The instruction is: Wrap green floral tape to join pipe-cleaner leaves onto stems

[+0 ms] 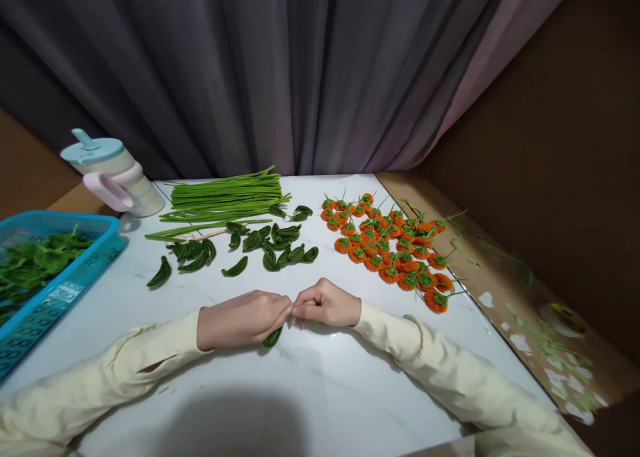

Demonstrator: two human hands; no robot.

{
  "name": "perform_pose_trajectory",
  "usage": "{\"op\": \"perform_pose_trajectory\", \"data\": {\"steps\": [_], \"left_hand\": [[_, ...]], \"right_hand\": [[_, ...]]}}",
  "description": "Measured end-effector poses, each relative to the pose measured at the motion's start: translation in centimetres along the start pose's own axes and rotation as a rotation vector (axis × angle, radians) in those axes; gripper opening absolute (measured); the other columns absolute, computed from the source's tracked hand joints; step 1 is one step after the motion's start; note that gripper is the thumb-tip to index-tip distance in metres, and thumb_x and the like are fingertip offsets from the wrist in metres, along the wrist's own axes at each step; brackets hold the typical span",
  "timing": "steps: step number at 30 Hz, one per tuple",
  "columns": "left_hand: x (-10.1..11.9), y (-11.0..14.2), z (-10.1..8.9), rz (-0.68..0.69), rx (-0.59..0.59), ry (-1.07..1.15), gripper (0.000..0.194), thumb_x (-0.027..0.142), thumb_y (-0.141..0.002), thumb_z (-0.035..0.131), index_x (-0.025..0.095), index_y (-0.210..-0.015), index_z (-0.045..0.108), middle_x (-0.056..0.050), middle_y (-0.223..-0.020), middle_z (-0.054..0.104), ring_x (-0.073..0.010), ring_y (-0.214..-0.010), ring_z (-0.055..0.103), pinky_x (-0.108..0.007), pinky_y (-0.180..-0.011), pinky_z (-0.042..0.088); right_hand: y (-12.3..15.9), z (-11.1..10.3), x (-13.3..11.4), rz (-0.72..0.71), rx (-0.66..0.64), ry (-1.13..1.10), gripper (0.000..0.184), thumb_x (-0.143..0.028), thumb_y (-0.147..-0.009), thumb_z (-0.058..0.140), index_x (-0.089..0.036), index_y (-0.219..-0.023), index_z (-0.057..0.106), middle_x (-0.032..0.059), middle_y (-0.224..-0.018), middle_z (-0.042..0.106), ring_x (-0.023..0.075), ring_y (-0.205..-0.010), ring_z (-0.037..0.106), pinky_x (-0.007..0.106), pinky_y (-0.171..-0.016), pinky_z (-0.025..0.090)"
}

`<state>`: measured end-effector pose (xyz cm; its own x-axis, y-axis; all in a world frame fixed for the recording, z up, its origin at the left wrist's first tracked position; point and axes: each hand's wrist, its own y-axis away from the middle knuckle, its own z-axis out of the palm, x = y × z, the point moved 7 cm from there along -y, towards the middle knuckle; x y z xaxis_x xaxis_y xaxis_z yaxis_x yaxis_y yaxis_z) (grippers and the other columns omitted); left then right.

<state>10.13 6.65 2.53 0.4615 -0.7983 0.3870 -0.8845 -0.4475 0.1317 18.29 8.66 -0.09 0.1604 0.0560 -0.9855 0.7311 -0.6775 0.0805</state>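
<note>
Grey-purple curtain (pixel 250 77) behind, white veined tabletop (pixel 330 403) below. Landmark for places: the loose dark green leaf pile (pixel 271 259) on the tabletop.

Grip: left hand (pixel 250 318) closed, fingers curled around one dark green leaf piece (pixel 273 337), its end poking out under the fingers. Right hand (pixel 327 302) pinching, thumb and index tips drawn in right against the left fingertips; can't tell what, if anything, sits between them. Both hands and the held piece are just in front of the leaf pile, on the wearer's side.

Pose: left forearm slants in from the near left, back of hand up, wrist fairly straight. Right forearm slants in from the near right, knuckles raised, wrist slightly bent. Cream sleeves (pixel 425 350) on both arms.

Outward: green stem bundle (pixel 227 190) directly behind the leaf pile. Orange flower pieces (pixel 390 274) with green centres and thin wires, right of it. Blue basket (pixel 75 221) of green leaves, well left of it. Lidded cup (pixel 147 197), behind and left. Tape roll (pixel 565 318) and paper scraps (pixel 521 343) far right of it, on brown board (pixel 500 297).
</note>
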Motion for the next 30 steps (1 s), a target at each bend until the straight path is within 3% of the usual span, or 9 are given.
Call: {"op": "perform_pose_trajectory", "data": {"steps": [5,10,13,22,30], "left_hand": [[0.0,-0.1,0.4,0.006,-0.009,0.051,0.025,0.021,-0.092,0.024,0.017,-0.072,0.039,0.000,-0.062,0.049,-0.0123,-0.053,0.044,-0.023,-0.054,0.033],[-0.5,-0.3,0.9,-0.027,0.033,0.138,0.025,0.023,-0.090,0.027,0.018,-0.068,0.036,0.000,-0.059,0.047,-0.0115,-0.050,0.042,-0.023,-0.051,0.030],[-0.4,-0.3,1.1,-0.029,0.043,0.178,0.024,0.023,-0.089,0.028,0.018,-0.066,0.035,0.001,-0.057,0.046,-0.0111,-0.049,0.041,-0.023,-0.051,0.029],[0.2,-0.2,0.9,-0.002,0.033,0.190,0.023,0.019,-0.086,0.029,0.018,-0.063,0.032,0.001,-0.057,0.044,-0.0107,-0.049,0.038,-0.023,-0.051,0.027],[0.0,0.0,0.8,0.008,0.010,0.264,0.022,0.018,-0.085,0.032,0.018,-0.063,0.030,0.003,-0.056,0.039,-0.0091,-0.048,0.034,-0.022,-0.049,0.026]], "right_hand": [[0.1,0.1,-0.4,-0.050,0.079,0.183,0.016,-0.011,-0.067,0.049,-0.008,-0.061,0.063,-0.0037,-0.045,0.049,0.0034,-0.041,0.032,0.014,-0.040,0.028],[0.4,0.6,-0.9,-0.149,0.136,0.417,0.016,-0.011,-0.065,0.047,-0.013,-0.052,0.056,-0.0073,-0.040,0.032,0.0044,-0.041,0.025,0.015,-0.041,0.025],[0.4,0.9,-1.0,-0.193,0.133,0.484,0.018,-0.011,-0.065,0.045,-0.014,-0.049,0.052,-0.0071,-0.041,0.029,0.0049,-0.040,0.024,0.016,-0.041,0.025],[0.1,1.1,-1.3,-0.221,0.061,0.498,0.020,-0.011,-0.068,0.045,-0.014,-0.048,0.047,-0.0072,-0.042,0.027,0.0044,-0.040,0.023,0.016,-0.042,0.023],[0.1,1.1,-1.2,-0.171,0.023,0.457,0.021,-0.010,-0.072,0.048,-0.012,-0.051,0.054,-0.0071,-0.042,0.030,0.0036,-0.041,0.027,0.015,-0.043,0.025]]}}
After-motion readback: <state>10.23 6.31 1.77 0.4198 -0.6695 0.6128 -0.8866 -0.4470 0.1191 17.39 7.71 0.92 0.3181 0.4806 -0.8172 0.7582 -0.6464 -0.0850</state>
